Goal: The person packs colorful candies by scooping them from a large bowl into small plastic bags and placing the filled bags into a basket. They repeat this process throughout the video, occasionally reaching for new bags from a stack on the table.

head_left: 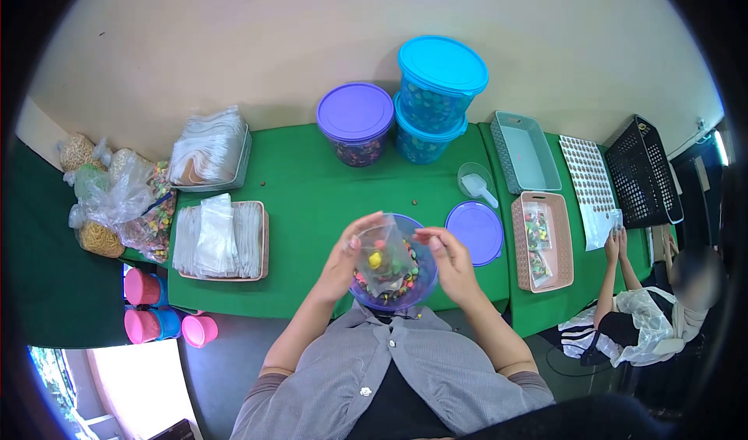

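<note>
Left hand (341, 259) around clear pouch (383, 257), right hand (452, 267) half-open beside it; sticker sheet (590, 176) illegible.

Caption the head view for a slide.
Left fingers hold a clear bag above a purple bucket of colorful pieces.

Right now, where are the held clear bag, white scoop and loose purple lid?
Held clear bag (383, 261): head view, its middle.
White scoop (475, 185): head view, its bowl.
Loose purple lid (474, 233): head view, its centre.
</note>
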`<state>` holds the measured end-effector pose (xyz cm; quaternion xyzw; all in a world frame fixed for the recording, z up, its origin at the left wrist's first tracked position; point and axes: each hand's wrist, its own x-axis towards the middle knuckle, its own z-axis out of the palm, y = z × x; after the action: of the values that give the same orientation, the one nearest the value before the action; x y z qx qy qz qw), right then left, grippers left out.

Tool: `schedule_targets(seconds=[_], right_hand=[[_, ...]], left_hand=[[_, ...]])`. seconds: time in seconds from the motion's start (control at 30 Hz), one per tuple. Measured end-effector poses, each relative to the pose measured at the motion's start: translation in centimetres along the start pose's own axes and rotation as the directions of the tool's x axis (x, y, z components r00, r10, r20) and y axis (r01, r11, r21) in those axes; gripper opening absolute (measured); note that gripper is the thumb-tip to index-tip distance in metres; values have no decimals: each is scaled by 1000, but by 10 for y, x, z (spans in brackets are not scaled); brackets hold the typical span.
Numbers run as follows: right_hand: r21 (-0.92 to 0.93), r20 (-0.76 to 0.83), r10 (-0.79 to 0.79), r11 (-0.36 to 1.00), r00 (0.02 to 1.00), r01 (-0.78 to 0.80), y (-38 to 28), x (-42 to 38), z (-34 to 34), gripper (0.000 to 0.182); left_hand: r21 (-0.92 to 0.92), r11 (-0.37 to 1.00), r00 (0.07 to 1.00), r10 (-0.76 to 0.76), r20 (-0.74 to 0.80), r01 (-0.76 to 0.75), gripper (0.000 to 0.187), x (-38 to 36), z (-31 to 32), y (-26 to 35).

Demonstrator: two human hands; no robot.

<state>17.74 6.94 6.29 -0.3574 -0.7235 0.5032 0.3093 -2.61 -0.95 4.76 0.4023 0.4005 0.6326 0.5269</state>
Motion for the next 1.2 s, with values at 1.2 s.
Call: schedule_targets(seconds=[1.2], right_hand=[[362,-770,292,932,567,12,117,-28,-159,27]], left_hand=[[696,702,785,342,-517,153,32,-18,-83,-7]])
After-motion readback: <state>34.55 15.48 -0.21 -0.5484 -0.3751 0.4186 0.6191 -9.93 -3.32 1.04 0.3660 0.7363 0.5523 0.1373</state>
